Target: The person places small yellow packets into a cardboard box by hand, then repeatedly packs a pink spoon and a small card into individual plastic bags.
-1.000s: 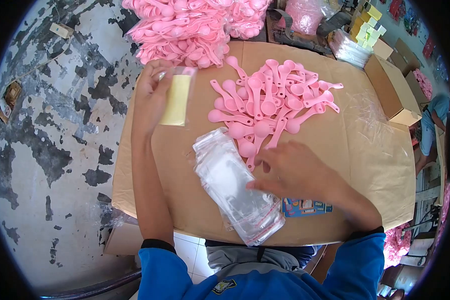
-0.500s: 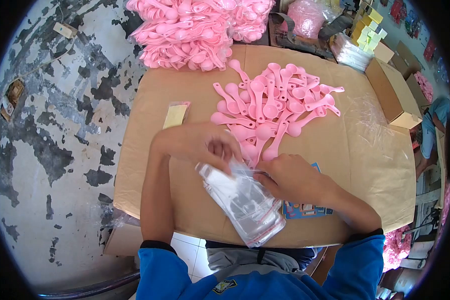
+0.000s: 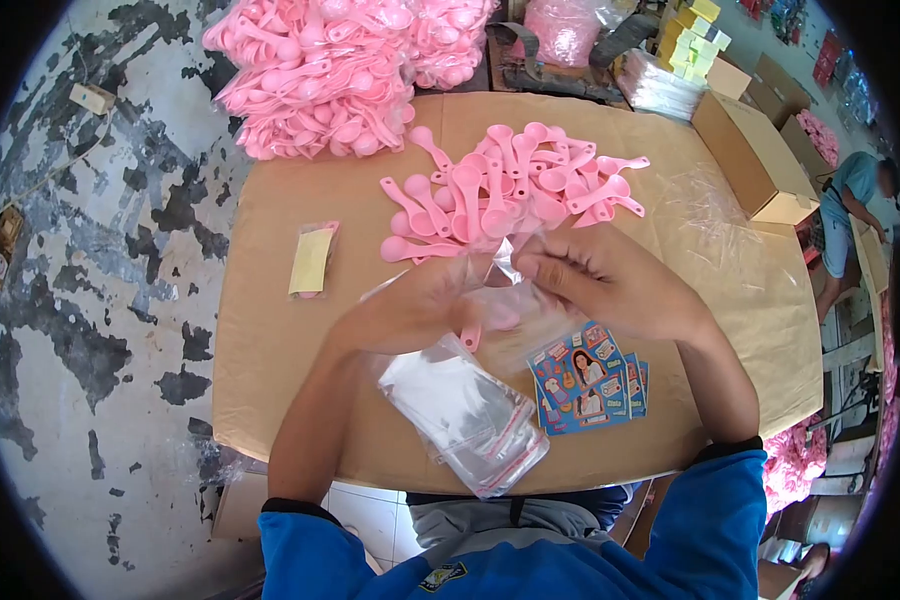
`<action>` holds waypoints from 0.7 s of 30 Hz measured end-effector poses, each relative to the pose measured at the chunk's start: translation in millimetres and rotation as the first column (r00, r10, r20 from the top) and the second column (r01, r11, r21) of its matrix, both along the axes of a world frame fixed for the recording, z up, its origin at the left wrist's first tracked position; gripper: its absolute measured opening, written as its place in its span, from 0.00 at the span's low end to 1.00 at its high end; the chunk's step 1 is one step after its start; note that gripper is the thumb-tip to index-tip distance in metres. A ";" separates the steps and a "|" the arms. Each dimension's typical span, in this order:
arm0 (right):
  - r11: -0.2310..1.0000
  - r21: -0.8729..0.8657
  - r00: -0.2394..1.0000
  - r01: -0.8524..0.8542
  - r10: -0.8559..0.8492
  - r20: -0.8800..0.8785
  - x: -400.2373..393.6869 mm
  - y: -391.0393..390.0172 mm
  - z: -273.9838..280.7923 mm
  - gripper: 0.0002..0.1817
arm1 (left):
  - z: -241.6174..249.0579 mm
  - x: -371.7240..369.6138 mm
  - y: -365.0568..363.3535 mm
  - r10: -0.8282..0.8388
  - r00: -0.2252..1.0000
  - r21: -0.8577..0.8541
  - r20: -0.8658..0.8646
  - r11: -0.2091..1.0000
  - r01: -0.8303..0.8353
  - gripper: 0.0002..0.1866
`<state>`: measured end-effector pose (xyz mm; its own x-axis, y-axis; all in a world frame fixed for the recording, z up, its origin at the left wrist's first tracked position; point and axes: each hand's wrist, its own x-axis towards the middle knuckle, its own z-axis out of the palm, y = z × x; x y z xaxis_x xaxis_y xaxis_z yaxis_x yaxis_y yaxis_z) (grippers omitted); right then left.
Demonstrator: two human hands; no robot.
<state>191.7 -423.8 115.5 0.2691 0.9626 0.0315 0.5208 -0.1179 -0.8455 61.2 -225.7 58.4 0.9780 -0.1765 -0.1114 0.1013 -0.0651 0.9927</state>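
Note:
Between my two hands is a clear plastic bag (image 3: pixel 530 305), blurred by motion and partly see-through. My left hand (image 3: pixel 420 305) is closed at the bag's left side, its fingertips partly hidden by the film. My right hand (image 3: pixel 610 280) pinches the upper right part between thumb and fingers. Below my left hand lies a stack of clear bags (image 3: pixel 465 410) with red-lined edges. Blue printed cards (image 3: pixel 582 385) lie under my right hand. Just beyond both hands is a loose pile of pink measuring spoons (image 3: pixel 495 185); some pink shows around and through the film.
A small packet with a yellow card (image 3: pixel 313 262) lies at the left of the cardboard-covered table (image 3: pixel 270 380). Big bags of pink spoons (image 3: pixel 315 75) stand at the back left. A cardboard box (image 3: pixel 755 160) sits at the right edge. Another person (image 3: pixel 850 215) is at far right.
My hands have lifted off the bag stack with a single bag between them and moved up towards the spoons. The stack now rests on the table, and the blue cards are more exposed. The view has shifted slightly.

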 end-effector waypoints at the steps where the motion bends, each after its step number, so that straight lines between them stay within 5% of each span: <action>1: 0.995 -0.058 0.995 -0.075 0.078 0.061 4.1 -2.5 0.5 0.10 | -0.6 4.6 -8.3 0.124 0.992 -0.121 0.000 0.985 -0.123 0.21; 4: 0.955 -0.151 0.910 -0.255 0.290 0.296 22.5 -19.9 -11.2 0.13 | 1.4 19.2 -18.0 0.360 0.932 -0.475 0.035 0.827 -0.302 0.22; 7: 0.928 -0.238 0.800 -0.288 0.370 0.473 30.3 -25.2 -28.7 0.15 | 3.1 20.7 -11.5 0.471 0.880 -0.555 -0.064 0.716 -0.424 0.21; 9: 0.844 -0.504 0.878 -0.183 0.371 0.302 28.3 -18.0 -17.5 0.15 | 3.3 21.4 -12.9 0.533 0.846 -0.486 0.009 0.742 -0.462 0.20; 15: 0.846 -0.491 0.894 -0.207 0.368 0.257 33.3 -14.6 -7.1 0.13 | 2.9 19.0 -15.8 0.644 0.764 -0.507 0.030 0.669 -0.544 0.20; 18: 0.958 -0.167 0.899 -0.232 0.277 0.340 45.8 -17.1 -9.4 0.07 | 2.7 17.8 -12.9 0.663 0.749 -0.584 -0.008 0.605 -0.541 0.19; 21: 0.985 -0.090 0.989 0.146 -0.142 0.049 39.8 -8.2 -6.0 0.07 | -1.5 18.4 -7.9 0.656 0.754 -0.635 -0.028 0.571 -0.521 0.20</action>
<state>231.6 -432.0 109.6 0.4052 0.9133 -0.0421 0.5275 -0.2711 -0.8051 79.6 -233.6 56.8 0.8738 0.4863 -0.0016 -0.2875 0.5192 0.8048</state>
